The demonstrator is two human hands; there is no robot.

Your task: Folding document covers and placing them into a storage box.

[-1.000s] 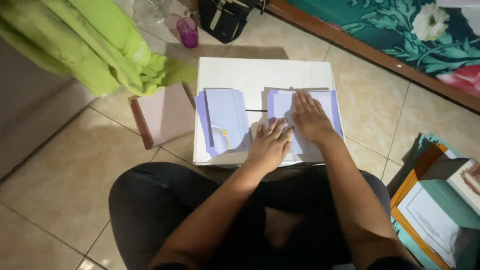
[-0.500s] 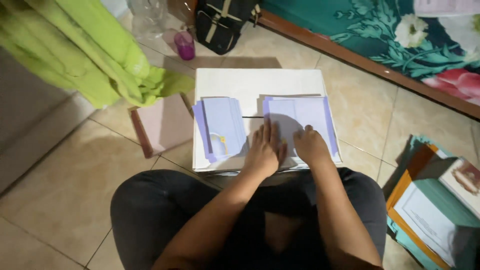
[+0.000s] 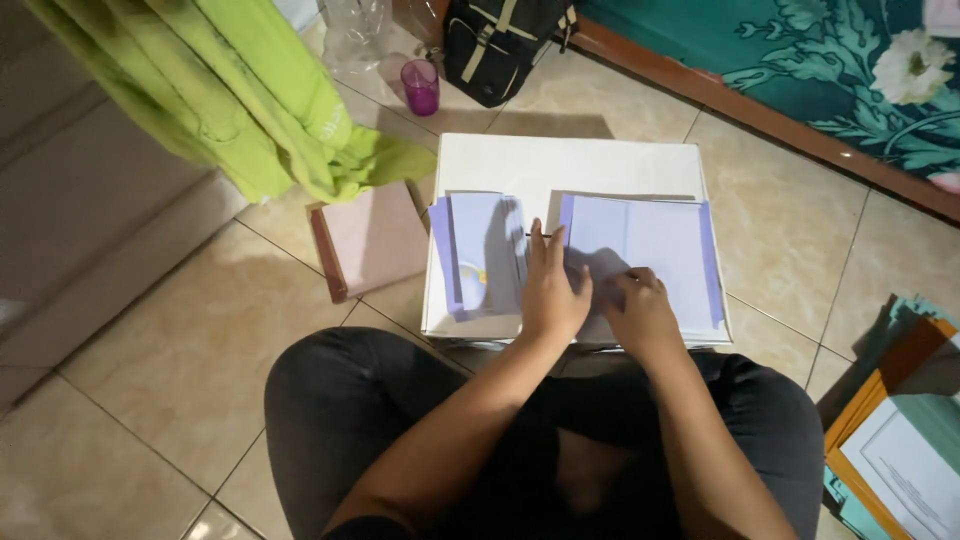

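Paper [image 3: 640,250], pale purple, lies in a stack on the right part of a low white bench [image 3: 570,160]. A second purple stack [image 3: 480,250] lies on the left part, just beside it. The person sits cross-legged on the tiled floor [image 3: 170,360], close up to the bench.

Both hands rest on the near edge of the right stack. The left hand [image 3: 550,290] lies flat, its fingers [image 3: 538,245] straight and close together, pressing down near the gap between the stacks. The right hand [image 3: 640,305] is curled, with its fingers bent down onto the sheet. I cannot tell if it pinches a sheet or only pushes on it.

It looks like the hands are sorting or squaring the sheets. To do that well, the flat hand should keep the stack from sliding, while the curled hand works on one sheet only. Thin sheets stick together, so a slow rub with the thumb helps part them. The edges should stay lined up, and nothing should slip over the bench edge.

A brown book [image 3: 370,240] lies on the floor to the left. Green cloth [image 3: 250,100] hangs above it. A purple cup [image 3: 421,86] and a black bag [image 3: 500,40] sit beyond the bench.
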